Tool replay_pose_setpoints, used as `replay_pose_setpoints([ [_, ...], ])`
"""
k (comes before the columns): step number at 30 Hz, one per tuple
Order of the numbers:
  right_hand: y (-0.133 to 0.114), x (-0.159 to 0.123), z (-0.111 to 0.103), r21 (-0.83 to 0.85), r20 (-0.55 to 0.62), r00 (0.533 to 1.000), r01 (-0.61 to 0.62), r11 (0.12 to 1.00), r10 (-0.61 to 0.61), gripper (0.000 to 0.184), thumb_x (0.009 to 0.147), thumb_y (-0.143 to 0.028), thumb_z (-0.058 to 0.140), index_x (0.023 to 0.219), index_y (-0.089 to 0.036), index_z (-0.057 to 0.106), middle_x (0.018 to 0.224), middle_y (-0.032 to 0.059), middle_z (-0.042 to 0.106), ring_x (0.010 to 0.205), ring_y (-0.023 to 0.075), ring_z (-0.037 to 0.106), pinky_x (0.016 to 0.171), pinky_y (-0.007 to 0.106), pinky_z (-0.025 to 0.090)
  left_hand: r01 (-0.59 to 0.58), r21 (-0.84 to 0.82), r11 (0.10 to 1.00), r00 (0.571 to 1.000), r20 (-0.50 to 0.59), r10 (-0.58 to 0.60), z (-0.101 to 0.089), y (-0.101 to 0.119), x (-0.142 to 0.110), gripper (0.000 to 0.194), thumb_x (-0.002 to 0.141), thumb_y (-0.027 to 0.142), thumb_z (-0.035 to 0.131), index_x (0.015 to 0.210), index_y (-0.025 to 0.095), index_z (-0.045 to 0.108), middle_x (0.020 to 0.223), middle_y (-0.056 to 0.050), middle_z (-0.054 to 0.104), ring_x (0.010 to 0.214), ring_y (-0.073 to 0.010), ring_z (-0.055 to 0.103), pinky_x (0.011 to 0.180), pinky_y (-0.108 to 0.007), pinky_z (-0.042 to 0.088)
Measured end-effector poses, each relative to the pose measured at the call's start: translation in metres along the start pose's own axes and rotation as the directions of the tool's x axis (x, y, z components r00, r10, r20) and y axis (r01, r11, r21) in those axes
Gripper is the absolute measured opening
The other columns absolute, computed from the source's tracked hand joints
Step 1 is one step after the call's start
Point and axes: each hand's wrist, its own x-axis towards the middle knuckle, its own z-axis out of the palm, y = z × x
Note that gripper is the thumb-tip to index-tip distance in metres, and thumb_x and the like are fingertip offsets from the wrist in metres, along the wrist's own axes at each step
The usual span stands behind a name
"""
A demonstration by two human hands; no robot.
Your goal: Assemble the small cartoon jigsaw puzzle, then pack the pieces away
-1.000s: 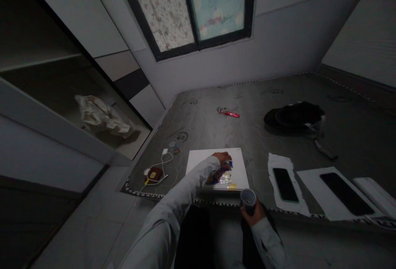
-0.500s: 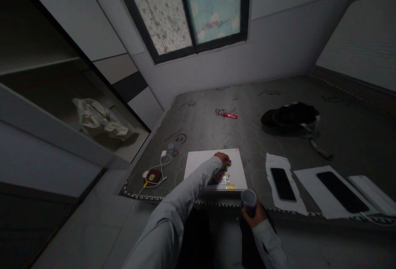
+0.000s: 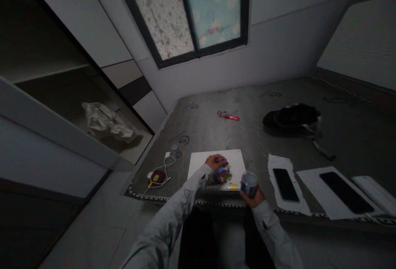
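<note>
— White canvas, one, lying flat at the near edge of the mattress; paint patch in blue, yellow and red, low on it. Where are the hands?

— Left hand rests on the canvas just above the patch, fingers curled around something small and blue; too dark to say what it is. Right hand is wrapped around a cup, one, held upright just off the canvas's lower right corner.

— Which way from cup to paint?

— Patch lies left of the cup, near but apart. Left hand is the nearer to the patch, touching or almost touching its upper edge. Right hand is the nearer to the corner.

— Rest of the lot?

— Phones, two: one on a torn paper, long axis running away from the person; a second on its own sheet further right, angled. Red wrapper, one, well beyond the canvas. Dark bag, one, far right. White cable with a small brown thing, left of the canvas. Crumpled cloth, one, on the shelf at left.
</note>
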Motion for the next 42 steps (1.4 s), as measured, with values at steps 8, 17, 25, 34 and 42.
replay_pose_setpoints([
  [8,-0.052,0.033,0.021,0.114,0.245,0.970,-0.044,0.993,0.015,0.058,0.051,-0.054,0.075,0.096,-0.020,0.063,0.089,0.0087,0.073,0.083,0.0302,0.069,0.081,0.044,0.058,0.029,-0.152,0.988,0.971,-0.231,-0.064,0.014,0.005,-0.070,0.040,0.065,0.042,0.085,0.090,0.012,0.077,0.078,-0.007,0.076,0.074,-0.0182,0.072,0.072,-0.029,0.061],
  [17,-0.082,0.030,0.026,0.103,0.324,0.946,-0.007,0.995,-0.027,0.051,0.051,-0.050,0.072,0.093,-0.021,0.065,0.089,0.0071,0.075,0.083,0.0286,0.070,0.078,0.040,0.059,0.062,-0.237,0.970,0.928,-0.343,-0.143,0.023,0.003,-0.092,0.033,0.070,0.037,0.082,0.092,0.013,0.078,0.083,-0.008,0.077,0.068,-0.0192,0.073,0.063,-0.029,0.063],
  [25,-0.070,0.028,0.030,0.123,0.367,0.919,-0.198,0.972,0.141,0.057,0.043,-0.056,0.073,0.086,-0.022,0.060,0.085,0.0100,0.076,0.078,0.0290,0.072,0.074,0.040,0.060,0.002,-0.009,1.000,0.959,-0.283,-0.004,0.017,0.008,-0.100,0.029,0.078,0.038,0.075,0.097,0.017,0.077,0.080,-0.005,0.077,0.069,-0.0172,0.074,0.063,-0.025,0.061],
  [34,-0.057,0.027,0.029,0.048,0.302,0.952,0.035,0.998,-0.048,0.054,0.055,-0.051,0.070,0.099,-0.020,0.064,0.090,0.0084,0.075,0.080,0.0277,0.071,0.074,0.040,0.060,-0.004,0.083,0.997,0.938,-0.346,0.032,-0.003,0.017,-0.096,0.022,0.084,0.034,0.066,0.094,0.016,0.074,0.077,-0.002,0.074,0.065,-0.0128,0.069,0.062,-0.021,0.054],
  [42,-0.045,0.033,0.027,-0.125,0.251,0.904,0.384,0.915,-0.345,0.058,0.060,-0.031,0.059,0.116,-0.018,0.060,0.109,0.0111,0.069,0.102,0.0277,0.067,0.089,0.039,0.057,-0.250,0.424,0.870,0.948,-0.075,0.309,-0.022,0.049,-0.100,0.016,0.081,0.033,0.075,0.092,0.021,0.079,0.087,-0.002,0.075,0.067,-0.0103,0.063,0.070,-0.021,0.051],
])
